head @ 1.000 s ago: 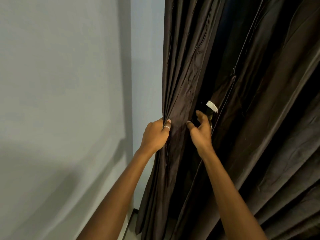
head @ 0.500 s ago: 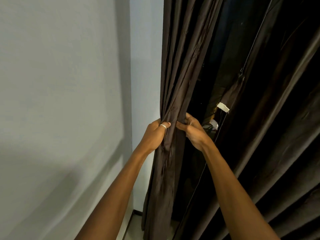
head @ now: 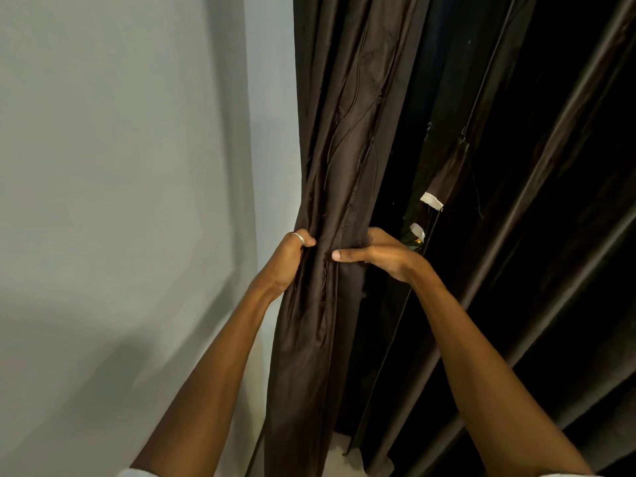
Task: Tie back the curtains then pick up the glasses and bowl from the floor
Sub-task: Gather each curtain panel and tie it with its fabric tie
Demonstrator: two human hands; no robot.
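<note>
Curtain (head: 330, 173): dark brown, gathered into a narrow bunch beside the pale wall (head: 120, 166); its top and hem are cut off by the frame.
Left hand (head: 287, 258): grip closed around the bunch's left edge, ring on the thumb; fingers hidden behind the fabric.
Right hand (head: 382, 253): grip clamped on the bunch's right side, thumb across the front, fingers tucked out of sight behind.
Tie-back strap (head: 447, 170): hangs just right of the bunch with a white tab (head: 432, 201); a second white tab (head: 417, 231) sits lower, its attachment lost in shadow.
Right curtain folds (head: 550, 201): too dark to make out.
Glasses, bowl: not visible.
Floor (head: 339, 456): only a pale sliver below the bunch.
</note>
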